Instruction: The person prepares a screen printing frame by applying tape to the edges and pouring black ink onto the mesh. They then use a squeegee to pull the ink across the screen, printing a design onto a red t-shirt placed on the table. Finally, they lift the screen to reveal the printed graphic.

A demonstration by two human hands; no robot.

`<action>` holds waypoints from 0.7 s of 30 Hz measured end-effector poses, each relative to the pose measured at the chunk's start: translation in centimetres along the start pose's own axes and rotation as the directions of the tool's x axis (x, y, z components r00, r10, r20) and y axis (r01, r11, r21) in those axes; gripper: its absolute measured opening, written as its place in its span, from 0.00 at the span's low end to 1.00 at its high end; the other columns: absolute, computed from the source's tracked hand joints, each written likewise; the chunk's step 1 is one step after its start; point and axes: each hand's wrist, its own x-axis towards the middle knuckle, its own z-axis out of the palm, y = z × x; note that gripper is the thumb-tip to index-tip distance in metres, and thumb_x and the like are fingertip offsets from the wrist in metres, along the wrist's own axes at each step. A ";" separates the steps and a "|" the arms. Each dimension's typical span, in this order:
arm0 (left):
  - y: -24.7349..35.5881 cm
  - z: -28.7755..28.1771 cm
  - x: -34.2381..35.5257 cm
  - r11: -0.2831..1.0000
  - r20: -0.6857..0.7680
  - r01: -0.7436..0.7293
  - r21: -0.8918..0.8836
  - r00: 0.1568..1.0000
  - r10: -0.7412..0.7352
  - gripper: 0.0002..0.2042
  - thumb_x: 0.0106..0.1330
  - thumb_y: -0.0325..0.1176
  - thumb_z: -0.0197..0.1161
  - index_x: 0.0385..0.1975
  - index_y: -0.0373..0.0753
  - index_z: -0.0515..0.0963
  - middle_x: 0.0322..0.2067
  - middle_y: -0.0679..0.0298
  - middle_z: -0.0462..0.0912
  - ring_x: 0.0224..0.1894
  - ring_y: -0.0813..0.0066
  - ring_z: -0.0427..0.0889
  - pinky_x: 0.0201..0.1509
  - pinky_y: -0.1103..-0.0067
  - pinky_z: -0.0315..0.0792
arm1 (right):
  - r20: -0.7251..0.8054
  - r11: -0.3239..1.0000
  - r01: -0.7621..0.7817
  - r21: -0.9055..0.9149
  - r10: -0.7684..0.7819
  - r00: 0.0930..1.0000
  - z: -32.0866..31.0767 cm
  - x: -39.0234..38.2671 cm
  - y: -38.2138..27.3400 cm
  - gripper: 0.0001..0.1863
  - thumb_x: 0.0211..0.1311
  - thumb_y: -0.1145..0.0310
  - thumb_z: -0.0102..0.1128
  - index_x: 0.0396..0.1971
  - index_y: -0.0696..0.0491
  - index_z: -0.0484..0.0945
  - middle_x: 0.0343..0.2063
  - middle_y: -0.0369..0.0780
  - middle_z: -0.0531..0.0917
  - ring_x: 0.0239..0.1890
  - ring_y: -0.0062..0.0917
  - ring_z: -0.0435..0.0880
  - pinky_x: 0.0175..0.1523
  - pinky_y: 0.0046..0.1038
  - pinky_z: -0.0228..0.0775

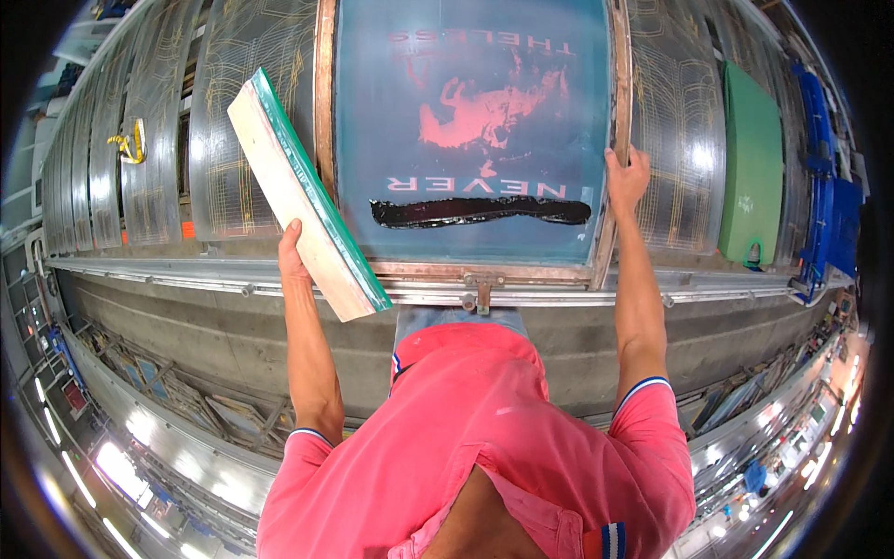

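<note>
Far left: a small yellow looped object [132, 144] on one of the clear, glossy sheets [219, 168] marked with fine yellowish lines; these sheets lie along the long table.

Next: the left hand [292, 253] holds a long pale wooden squeegee with a green blade edge [298, 200]. Thumb on the wooden face; fingers hidden behind it. Squeegee slants, upper end to the left, lower end by the near left corner of the screen. Contact between squeegee and frame: cannot tell.

Centre: a rectangular screen of blue mesh in a worn brown frame [324, 102], lying on the table in front of the person. Mesh bears a pink figure and pink lettering, inverted in this view. A thick, glossy black band of paste [480, 212] runs crosswise on the mesh, near the frame's near side. A metal bracket [482, 291] sits at the near edge, on a silvery rail [186, 271].

Right of centre: the right hand [628, 179] grips the frame's right side, thumb on the inner side, fingers on the outer.

Farther right: a flat green panel [752, 163]; beyond it, a blue fixture [841, 224] at the table's end.
</note>
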 end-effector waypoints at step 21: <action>2.9 6.5 -3.0 0.874 -0.030 -0.143 0.464 0.984 0.177 0.24 0.60 0.28 0.66 0.56 0.28 0.72 0.46 0.52 0.83 0.44 0.63 0.85 0.50 0.70 0.80 | 0.071 0.983 -0.103 -0.154 0.115 0.991 1.1 -0.3 -0.2 0.28 0.59 0.51 0.63 0.51 0.58 0.79 0.43 0.47 0.77 0.46 0.43 0.79 0.52 0.40 0.71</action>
